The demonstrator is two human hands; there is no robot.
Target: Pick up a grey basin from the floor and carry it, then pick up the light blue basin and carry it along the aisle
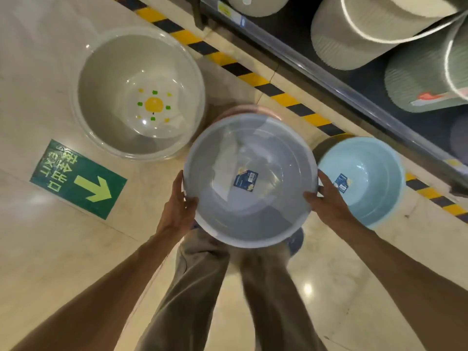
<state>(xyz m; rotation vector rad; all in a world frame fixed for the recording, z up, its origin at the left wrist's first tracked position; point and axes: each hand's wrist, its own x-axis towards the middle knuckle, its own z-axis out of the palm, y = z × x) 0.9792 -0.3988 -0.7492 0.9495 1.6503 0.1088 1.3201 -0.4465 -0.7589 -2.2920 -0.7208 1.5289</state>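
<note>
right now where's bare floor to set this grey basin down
Both hands, left and right, grip the grey basin. Bare floor lies left of the legs, below the green exit sign. Another patch lies right of the legs, below the blue basin. It is crowded ahead, between the flowered basin, the blue basin and the shelf.

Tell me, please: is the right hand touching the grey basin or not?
Touching. In the head view the right hand grips the rim of the grey basin, with its thumb lying over the edge; no gap shows between them.
</note>
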